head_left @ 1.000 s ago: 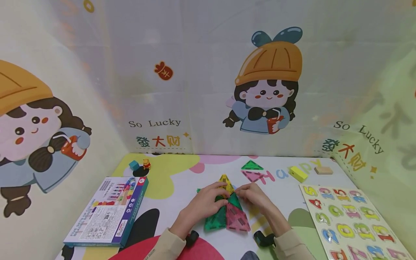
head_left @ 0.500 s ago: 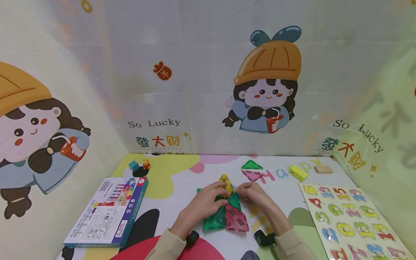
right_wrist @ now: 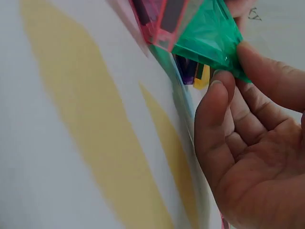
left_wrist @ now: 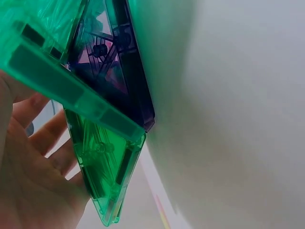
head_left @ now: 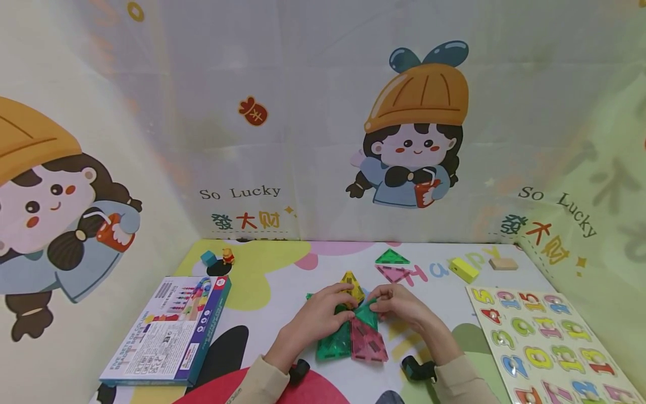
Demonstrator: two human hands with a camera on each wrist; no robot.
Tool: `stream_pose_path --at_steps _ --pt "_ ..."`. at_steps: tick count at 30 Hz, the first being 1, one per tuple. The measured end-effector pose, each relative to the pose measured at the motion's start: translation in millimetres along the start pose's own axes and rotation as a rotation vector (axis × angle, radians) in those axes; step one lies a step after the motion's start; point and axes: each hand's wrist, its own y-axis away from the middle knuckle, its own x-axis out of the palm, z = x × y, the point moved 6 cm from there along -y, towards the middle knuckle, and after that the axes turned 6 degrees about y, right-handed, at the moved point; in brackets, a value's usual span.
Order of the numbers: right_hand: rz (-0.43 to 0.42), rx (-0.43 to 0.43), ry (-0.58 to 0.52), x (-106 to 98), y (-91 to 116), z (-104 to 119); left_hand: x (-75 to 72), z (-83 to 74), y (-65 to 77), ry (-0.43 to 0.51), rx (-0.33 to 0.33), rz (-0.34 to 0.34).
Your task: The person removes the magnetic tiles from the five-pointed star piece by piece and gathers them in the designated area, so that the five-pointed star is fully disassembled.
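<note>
Translucent magnetic tiles form a small structure in the middle of the head view: a yellow tile [head_left: 355, 287] at the far side, a dark green tile [head_left: 334, 344] and a red one [head_left: 369, 341] at the near side. My left hand [head_left: 323, 312] grips the structure from the left, thumb toward its top. A purple tile [left_wrist: 102, 57] and a green triangle [left_wrist: 102, 155] show low down in the left wrist view. With thumb and fingertips, my right hand [head_left: 400, 304] pinches the corner of a green triangular tile [right_wrist: 209, 36], which adjoins the red tile.
Behind the structure lie a green triangle tile [head_left: 392, 257] and a pink one [head_left: 393, 273]. A yellow block [head_left: 463, 270] and a wooden block [head_left: 503, 264] are farther right. A number puzzle board [head_left: 545, 336] flanks the right side, a boxed set [head_left: 164, 331] the left.
My right hand has shifted slightly right, its fingers coming over the green triangular tile's corner, and that tile has tilted. The left hand keeps its place on the structure.
</note>
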Motion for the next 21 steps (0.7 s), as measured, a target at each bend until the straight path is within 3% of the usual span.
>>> stream_pose_path --at_steps 9,21 --pt "0.05 -0.039 -0.02 -6.4 2.8 -1.4 -0.6 -2.1 1.4 -0.084 0.078 -0.009" --pt "0.089 -0.046 -0.07 -10.2 4.5 -7.3 0.4 -2.2 0.8 -0.079 0.083 -0.001"
